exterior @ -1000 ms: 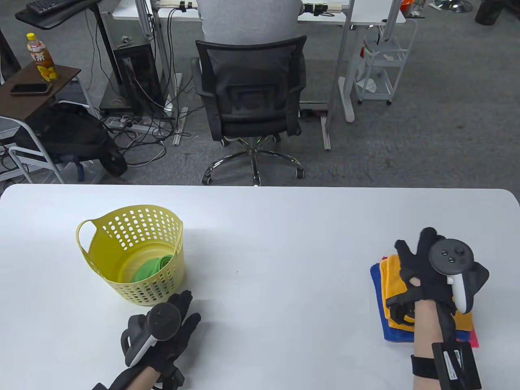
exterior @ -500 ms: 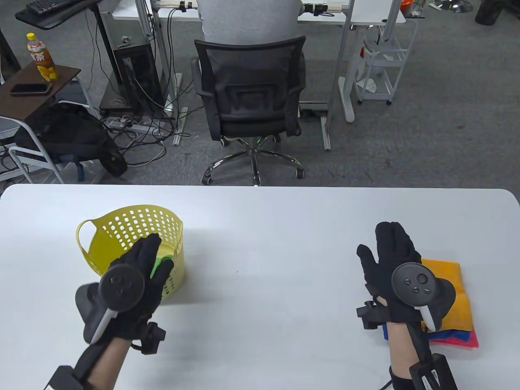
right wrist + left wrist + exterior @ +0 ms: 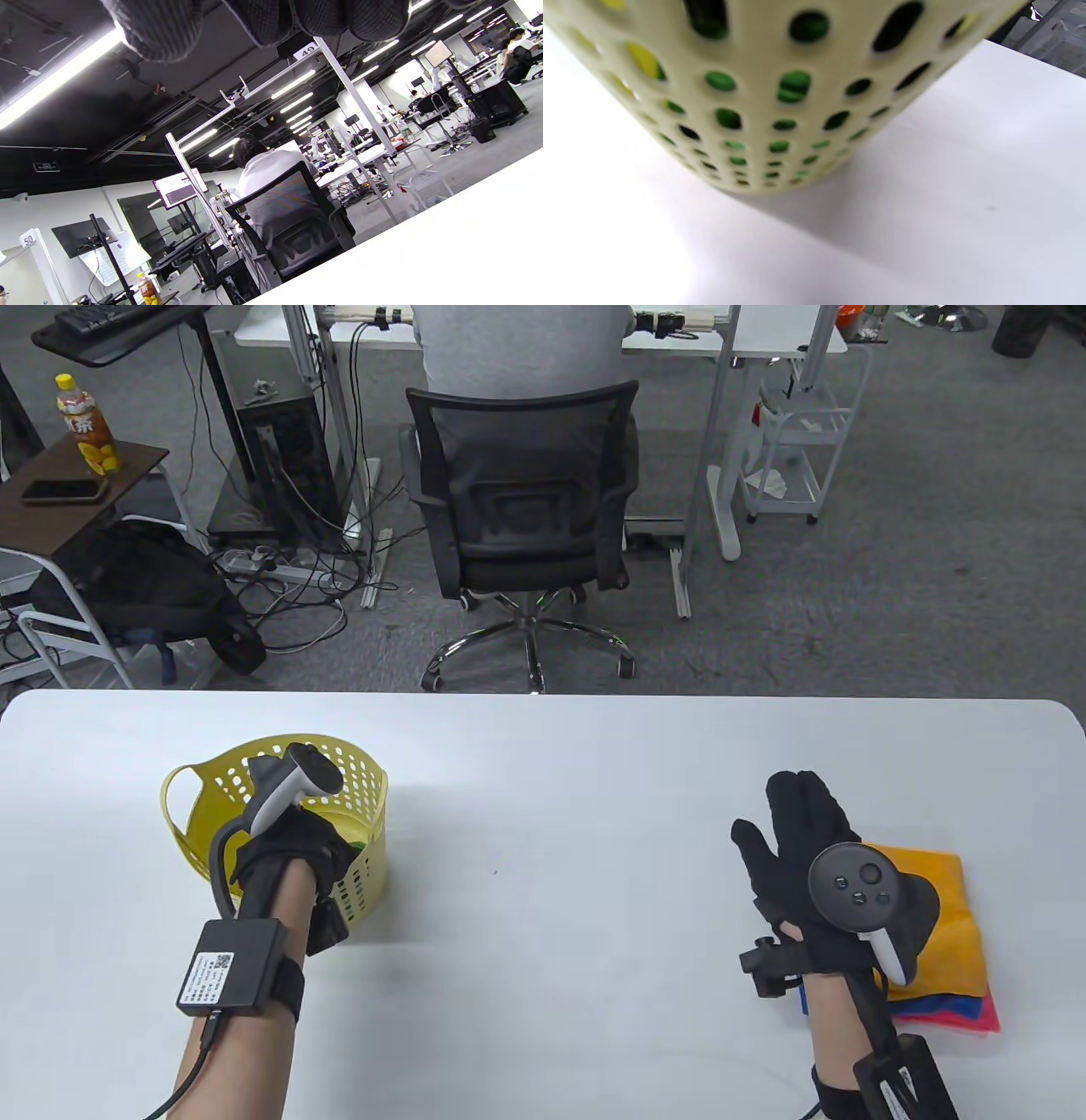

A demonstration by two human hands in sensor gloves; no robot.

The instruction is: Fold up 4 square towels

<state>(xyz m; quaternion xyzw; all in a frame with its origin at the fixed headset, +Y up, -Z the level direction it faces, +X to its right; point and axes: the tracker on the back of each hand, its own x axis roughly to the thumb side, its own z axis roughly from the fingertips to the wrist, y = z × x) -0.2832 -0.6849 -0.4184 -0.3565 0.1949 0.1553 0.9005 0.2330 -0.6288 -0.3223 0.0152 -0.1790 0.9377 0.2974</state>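
A yellow perforated basket [image 3: 370, 793] stands on the left of the white table [image 3: 560, 780]. My left hand [image 3: 293, 840] reaches down into it; its fingers are hidden inside. In the left wrist view the basket wall [image 3: 755, 106] fills the frame and a green towel [image 3: 794, 84] shows through the holes. My right hand [image 3: 793, 836] is spread open, palm down, just left of a stack of folded towels: orange [image 3: 963, 916] on top, blue [image 3: 933, 1003] and pink [image 3: 984, 1018] beneath. It holds nothing. Its fingertips [image 3: 322, 17] hang at the top of the right wrist view.
An office chair [image 3: 522, 500] with a seated person stands beyond the far table edge. The white tabletop runs bare between the basket and the towel stack.
My left hand rose from the near table edge and went down into the basket. My right hand left the towel stack, moved left and opened flat.
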